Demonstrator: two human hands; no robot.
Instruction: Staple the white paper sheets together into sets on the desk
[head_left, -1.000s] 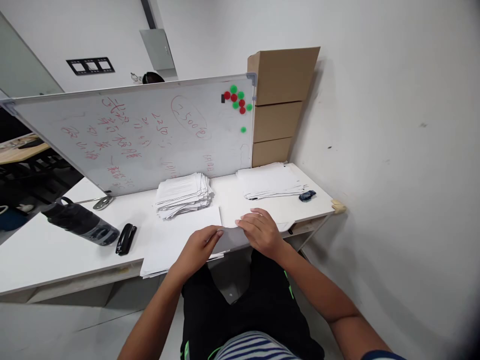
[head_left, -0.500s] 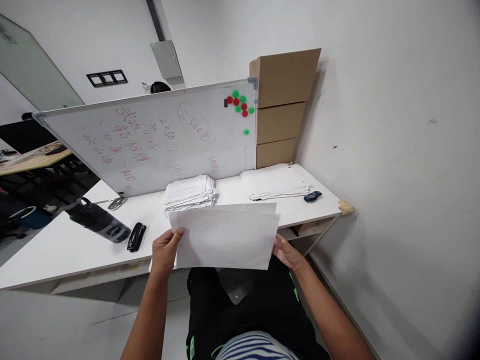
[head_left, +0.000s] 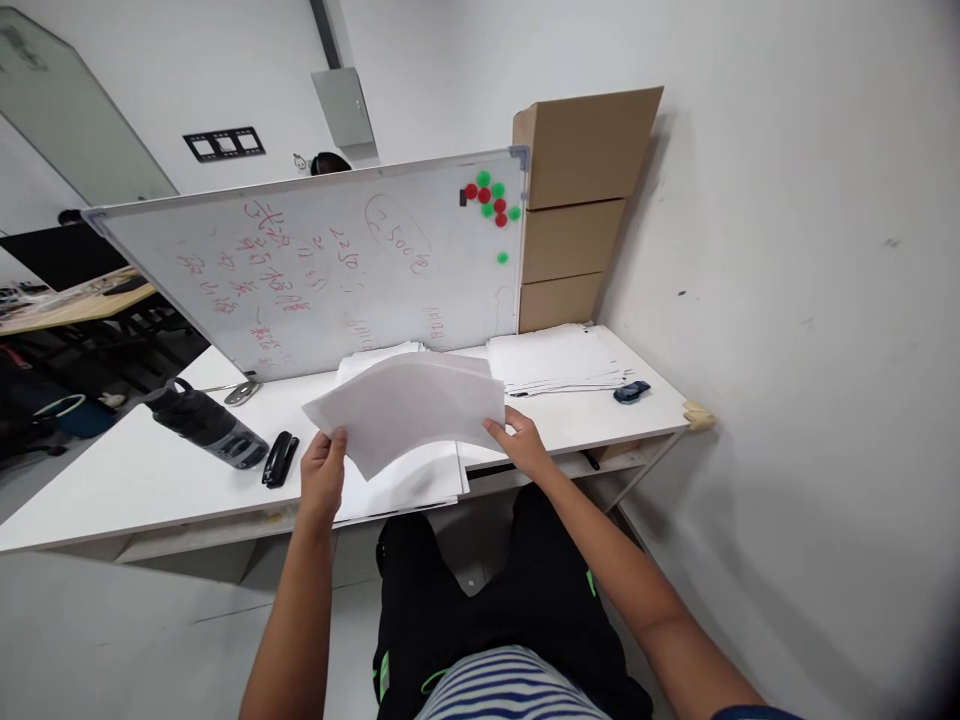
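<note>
Between my two hands a few white paper sheets (head_left: 420,400) are held up, bowed in the middle. My left hand (head_left: 322,475) pinches their lower left corner, thumb on top. The right edge is gripped by my right hand (head_left: 519,440), with the thumb over the face of the paper. How many sheets are held cannot be made out. Below them, more white paper (head_left: 412,478) lies at the desk's front edge. Behind the held sheets a paper stack (head_left: 375,358) is mostly hidden. A black stapler (head_left: 280,459) lies to the left of my left hand.
A dark bottle (head_left: 206,425) lies or leans left of the stapler. Another paper pile (head_left: 559,358) sits at the right, beside a small dark object (head_left: 631,392). A whiteboard (head_left: 315,270) with red writing and magnets and cardboard boxes (head_left: 581,210) stand along the back of the desk (head_left: 150,500).
The held sheets have moved up, left and away from my body, and now bend. My right hand has shifted left and its thumb is now on top. Paper at the desk's front edge has become visible.
</note>
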